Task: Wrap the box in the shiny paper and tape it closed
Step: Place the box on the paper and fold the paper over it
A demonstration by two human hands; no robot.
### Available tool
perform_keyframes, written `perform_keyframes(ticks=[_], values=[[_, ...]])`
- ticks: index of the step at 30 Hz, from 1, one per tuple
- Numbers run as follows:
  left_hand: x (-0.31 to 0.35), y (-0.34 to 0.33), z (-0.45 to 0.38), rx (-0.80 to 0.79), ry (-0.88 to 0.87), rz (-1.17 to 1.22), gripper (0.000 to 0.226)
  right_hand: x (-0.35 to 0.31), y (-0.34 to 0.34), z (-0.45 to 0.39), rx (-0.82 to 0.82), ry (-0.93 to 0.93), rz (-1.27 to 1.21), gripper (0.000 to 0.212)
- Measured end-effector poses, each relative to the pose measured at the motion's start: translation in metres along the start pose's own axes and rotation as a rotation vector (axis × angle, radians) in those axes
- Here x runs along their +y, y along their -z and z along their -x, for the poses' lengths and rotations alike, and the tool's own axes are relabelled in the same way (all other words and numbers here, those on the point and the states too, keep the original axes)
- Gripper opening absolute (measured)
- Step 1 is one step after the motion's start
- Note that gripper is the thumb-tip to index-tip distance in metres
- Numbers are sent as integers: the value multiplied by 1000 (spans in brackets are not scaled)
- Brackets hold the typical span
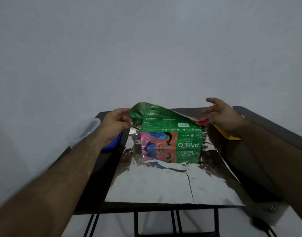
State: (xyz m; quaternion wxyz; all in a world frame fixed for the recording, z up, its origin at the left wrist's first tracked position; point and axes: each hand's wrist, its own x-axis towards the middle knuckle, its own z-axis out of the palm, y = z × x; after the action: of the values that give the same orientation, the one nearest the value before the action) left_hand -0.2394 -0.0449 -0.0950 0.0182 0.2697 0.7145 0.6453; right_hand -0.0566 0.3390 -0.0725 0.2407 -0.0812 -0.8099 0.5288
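Foil [164, 182] under box [170, 134]; left hand [116, 122] pinches its blurred edge, right hand [222, 113] splayed

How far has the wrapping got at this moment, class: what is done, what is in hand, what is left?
Done: the box sits on the spread shiny paper. In hand: the left hand pinches the paper's far edge and lifts it over the box top; the right hand is open beside it. Left: the near flap and both ends lie flat, and no tape shows.
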Motion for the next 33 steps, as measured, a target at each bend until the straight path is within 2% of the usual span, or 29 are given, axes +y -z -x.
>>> perform_keyframes(ticks=[2,4,7,11,13,15,16,18,20,22,26,31,33], values=[[-1,-3,10,3,-19,-54,33,3,2,5,28,41,100,79],[0,-4,17,11,-14,-103,27,2,2,11,60,60,184,76],[-1,-1,17,79,-36,-229,35,-4,3,17,61,141,323,72],[20,-12,17,271,-154,-271,35,-16,11,16,-8,156,500,68],[39,-20,17,195,-307,-334,50,-28,11,18,-97,152,555,57],[54,-26,12,-49,-429,-522,71,-38,8,21,-248,165,603,53],[60,-31,8,-198,-452,-646,82,-43,6,23,-330,159,619,62],[65,-44,2,-422,-368,-930,93,-50,-1,27,-440,124,649,77],[66,-57,0,-539,-290,-1128,98,-49,-6,27,-466,95,705,84],[62,-64,4,-553,-302,-1170,98,-50,-9,28,-445,124,782,85],[56,-66,16,-473,-376,-1169,90,-54,-14,35,-393,262,807,70],[50,-73,35,-372,-433,-1133,71,-48,-26,39,-319,397,1006,73],[48,-75,39,-327,-461,-1147,68,-43,-29,42,-291,414,984,69]])
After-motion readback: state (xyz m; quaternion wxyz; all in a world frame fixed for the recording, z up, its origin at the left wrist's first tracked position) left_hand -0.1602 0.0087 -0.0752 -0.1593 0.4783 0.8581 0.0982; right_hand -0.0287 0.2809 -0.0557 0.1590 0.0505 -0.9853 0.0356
